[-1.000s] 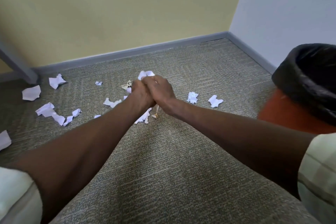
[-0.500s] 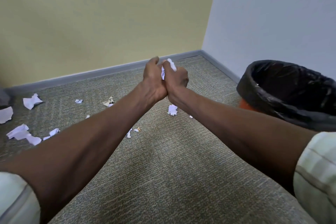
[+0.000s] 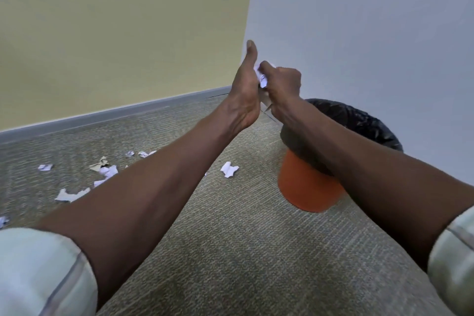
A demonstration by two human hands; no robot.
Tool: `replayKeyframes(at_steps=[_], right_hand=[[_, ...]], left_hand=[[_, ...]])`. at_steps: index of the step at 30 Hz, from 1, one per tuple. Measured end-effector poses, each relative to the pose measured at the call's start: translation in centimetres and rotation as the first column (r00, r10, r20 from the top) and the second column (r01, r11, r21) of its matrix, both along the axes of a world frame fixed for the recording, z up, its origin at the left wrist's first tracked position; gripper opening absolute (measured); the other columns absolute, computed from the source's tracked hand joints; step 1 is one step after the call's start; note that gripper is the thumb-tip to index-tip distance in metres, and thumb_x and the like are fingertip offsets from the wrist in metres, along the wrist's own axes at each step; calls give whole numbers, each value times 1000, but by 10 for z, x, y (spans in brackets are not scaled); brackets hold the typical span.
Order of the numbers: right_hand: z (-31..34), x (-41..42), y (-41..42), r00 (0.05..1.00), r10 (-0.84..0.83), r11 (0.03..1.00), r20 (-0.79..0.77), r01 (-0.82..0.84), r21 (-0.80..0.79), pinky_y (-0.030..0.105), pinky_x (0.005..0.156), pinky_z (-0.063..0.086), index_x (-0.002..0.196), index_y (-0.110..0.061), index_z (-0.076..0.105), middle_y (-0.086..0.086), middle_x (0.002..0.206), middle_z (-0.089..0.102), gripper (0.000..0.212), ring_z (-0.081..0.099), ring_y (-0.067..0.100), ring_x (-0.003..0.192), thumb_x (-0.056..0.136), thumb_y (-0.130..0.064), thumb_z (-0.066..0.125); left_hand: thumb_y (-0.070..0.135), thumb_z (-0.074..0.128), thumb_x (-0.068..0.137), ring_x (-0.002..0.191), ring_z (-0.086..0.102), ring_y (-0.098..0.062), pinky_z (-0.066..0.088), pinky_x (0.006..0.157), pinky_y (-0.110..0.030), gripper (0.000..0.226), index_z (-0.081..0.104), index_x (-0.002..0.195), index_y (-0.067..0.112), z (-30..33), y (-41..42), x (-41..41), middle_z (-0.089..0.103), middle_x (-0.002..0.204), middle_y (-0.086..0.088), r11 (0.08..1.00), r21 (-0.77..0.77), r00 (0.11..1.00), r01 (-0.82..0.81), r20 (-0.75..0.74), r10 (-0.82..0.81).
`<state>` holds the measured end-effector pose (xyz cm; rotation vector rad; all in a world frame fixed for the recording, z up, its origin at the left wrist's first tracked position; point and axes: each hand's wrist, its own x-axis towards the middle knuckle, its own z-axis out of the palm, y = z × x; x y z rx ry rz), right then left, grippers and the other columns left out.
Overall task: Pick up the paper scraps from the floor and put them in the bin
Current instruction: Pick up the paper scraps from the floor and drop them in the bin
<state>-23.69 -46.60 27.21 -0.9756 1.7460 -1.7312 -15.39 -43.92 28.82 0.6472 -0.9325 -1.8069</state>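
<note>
A bunch of white paper scraps [image 3: 263,79] is pressed between my two hands, raised above the carpet. My left hand [image 3: 245,95] lies flat against the bunch with its fingers straight up. My right hand [image 3: 283,84] is curled shut on it from the right. Both hands hover at the near left rim of the orange bin [image 3: 305,187], which has a black liner [image 3: 364,123]. Several more white scraps [image 3: 229,169] lie on the carpet to the left, among them a long torn piece [image 3: 71,194] and a tan crumpled one [image 3: 100,163].
The bin stands near the room corner, where a yellow wall meets a pale grey wall. A grey baseboard [image 3: 115,113] runs along the carpet's far edge. Open carpet [image 3: 243,251] stretches between my forearms and in front of the bin.
Both hands lifted the gathered scraps off the floor and carried them up and right, to the bin's rim. My left hand's fingers have straightened. The view swung right.
</note>
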Motion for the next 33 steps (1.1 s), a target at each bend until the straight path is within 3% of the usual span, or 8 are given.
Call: replayKeyframes(at_steps=[3,7,12,16,21,24,29,33], right_hand=[[14,-29,5,998,-69,997,15,69,-17,18,45,37,57,-11,60,0,53,55,22,50,13,45,74,-21,71],[24,-73,1,969,-234,972,72,236,-15,21,49,40,68,-8,66,2,63,62,19,55,16,52,71,-26,70],[-2,-129,5,919,-368,907,-140,388,165,21,51,43,75,-8,65,5,85,69,24,63,20,68,78,-31,62],[-41,-156,4,951,-139,836,-275,262,483,40,89,55,115,-4,66,14,114,68,48,65,32,101,82,-39,60],[-45,-146,-9,814,-64,836,-577,360,415,33,77,43,97,-8,59,15,95,59,32,59,30,99,81,-33,49],[-52,-128,-28,736,-73,923,-673,305,234,31,90,39,112,-7,61,13,117,58,32,52,27,112,89,-27,52],[-81,-79,-54,605,-31,998,-795,63,9,32,85,45,99,-9,65,8,104,58,19,54,19,96,90,-21,52],[-127,-46,-78,566,215,976,-796,-99,194,31,76,46,90,-8,66,8,94,66,15,60,22,90,86,-16,54]], left_hand=[[55,33,102,66,68,-9,54,75,-18,68,67,55,21,6,1,-14,66,55,6,999,-4,999,43,-6,-43],[57,46,98,125,54,-25,38,111,-35,64,50,133,4,9,-2,-27,49,139,-17,987,154,991,33,-136,-12],[54,55,94,113,61,-36,54,93,-41,78,35,137,-8,-21,-18,-30,48,134,-27,910,365,943,194,-324,-71],[45,54,97,116,57,-40,48,104,-46,72,32,140,-8,-49,-23,-18,46,134,-28,886,431,950,171,-310,-33],[-5,47,97,113,60,-26,55,97,-35,23,51,119,-9,-88,-39,9,50,129,-23,898,437,998,-46,-22,62],[-16,46,92,103,67,-27,59,89,-31,27,54,118,-11,-121,-49,25,58,112,-22,886,433,984,-165,138,116],[-9,43,97,74,71,-26,62,61,-29,30,55,123,-2,-184,-71,63,64,96,-15,841,433,906,-324,397,145],[4,43,99,64,55,-15,43,50,-19,31,59,125,-4,-227,-93,96,60,81,-6,912,223,690,-344,719,84]])
